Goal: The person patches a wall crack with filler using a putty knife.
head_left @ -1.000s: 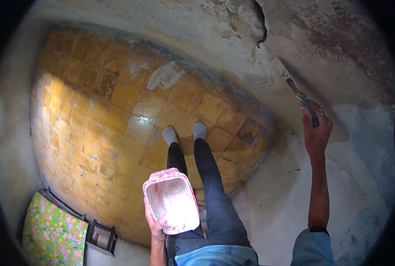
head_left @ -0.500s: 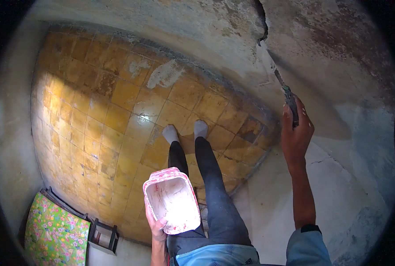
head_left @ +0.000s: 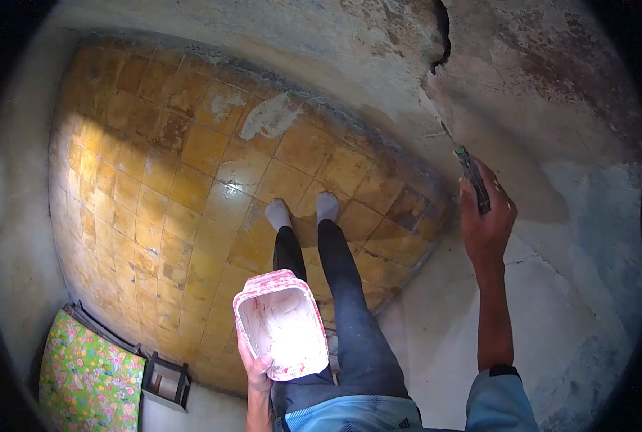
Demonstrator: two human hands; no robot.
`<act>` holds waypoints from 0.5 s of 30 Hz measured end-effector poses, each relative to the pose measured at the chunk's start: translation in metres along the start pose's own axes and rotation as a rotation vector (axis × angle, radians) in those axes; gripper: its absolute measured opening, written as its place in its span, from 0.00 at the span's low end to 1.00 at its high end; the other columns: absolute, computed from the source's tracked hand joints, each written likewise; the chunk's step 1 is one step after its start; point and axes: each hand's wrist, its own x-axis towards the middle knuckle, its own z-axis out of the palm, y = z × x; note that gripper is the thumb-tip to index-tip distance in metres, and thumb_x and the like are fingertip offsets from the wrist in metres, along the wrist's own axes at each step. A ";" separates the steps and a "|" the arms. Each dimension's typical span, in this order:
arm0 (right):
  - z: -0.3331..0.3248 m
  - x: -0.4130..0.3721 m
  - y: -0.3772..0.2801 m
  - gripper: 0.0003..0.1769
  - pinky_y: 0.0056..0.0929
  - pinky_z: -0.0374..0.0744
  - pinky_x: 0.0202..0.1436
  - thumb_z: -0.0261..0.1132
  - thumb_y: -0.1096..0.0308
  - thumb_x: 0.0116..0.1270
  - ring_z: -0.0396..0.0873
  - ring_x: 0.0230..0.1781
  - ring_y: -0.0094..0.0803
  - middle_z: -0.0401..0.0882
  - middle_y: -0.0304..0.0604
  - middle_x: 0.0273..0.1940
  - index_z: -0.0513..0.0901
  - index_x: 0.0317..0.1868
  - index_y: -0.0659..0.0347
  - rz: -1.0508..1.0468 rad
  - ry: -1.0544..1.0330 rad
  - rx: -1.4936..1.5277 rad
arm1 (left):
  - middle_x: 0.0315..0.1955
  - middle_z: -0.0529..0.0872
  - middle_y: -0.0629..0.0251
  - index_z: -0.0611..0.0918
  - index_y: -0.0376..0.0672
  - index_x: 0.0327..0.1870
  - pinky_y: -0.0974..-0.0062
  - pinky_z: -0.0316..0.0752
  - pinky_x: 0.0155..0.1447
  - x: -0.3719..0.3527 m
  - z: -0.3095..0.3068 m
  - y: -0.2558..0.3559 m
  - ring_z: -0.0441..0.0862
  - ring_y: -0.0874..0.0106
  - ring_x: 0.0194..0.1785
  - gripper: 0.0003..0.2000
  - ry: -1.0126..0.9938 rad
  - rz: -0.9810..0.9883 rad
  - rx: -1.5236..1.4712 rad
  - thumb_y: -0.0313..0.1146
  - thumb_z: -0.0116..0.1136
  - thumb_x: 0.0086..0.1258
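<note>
My right hand [head_left: 488,216] is closed around the dark handle of a putty knife [head_left: 471,169]. Its thin blade, smeared with whitish filler, points up and left against the wall [head_left: 551,122], just below the lower end of a dark crack [head_left: 443,36]. Pale filler [head_left: 430,93] shows on the wall by the blade. At my waist my left hand [head_left: 256,367] grips the side of a white and red plastic tub [head_left: 281,327], its thumb over the rim. White paste coats the inside of the tub, which is tilted toward me.
I stand on yellow floor tiles [head_left: 213,209] in grey socks [head_left: 327,207]. A dried whitish patch [head_left: 270,117] marks the floor near the wall base. At lower left are a green flowered cover [head_left: 94,374] and a small dark wooden frame [head_left: 168,381].
My right hand has moved slightly down and right, drawing the putty knife's blade down from the crack's lower end. The tub in my left hand has hardly moved.
</note>
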 end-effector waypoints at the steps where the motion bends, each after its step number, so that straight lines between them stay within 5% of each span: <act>1: 0.003 0.004 0.002 0.22 0.43 0.77 0.60 0.65 0.62 0.70 0.82 0.54 0.50 0.82 0.61 0.52 0.79 0.57 0.71 -0.017 0.018 -0.030 | 0.69 0.64 0.45 0.52 0.34 0.76 0.61 0.61 0.73 -0.001 0.000 0.000 0.67 0.54 0.70 0.50 -0.001 0.000 0.004 0.49 0.63 0.54; 15: -0.028 0.044 -0.007 0.22 0.35 0.79 0.51 0.64 0.56 0.69 0.86 0.42 0.41 0.86 0.55 0.41 0.83 0.53 0.68 -0.026 -0.024 0.116 | 0.68 0.64 0.45 0.51 0.34 0.76 0.60 0.62 0.73 0.002 0.002 0.003 0.67 0.54 0.69 0.51 -0.021 -0.004 0.009 0.50 0.63 0.53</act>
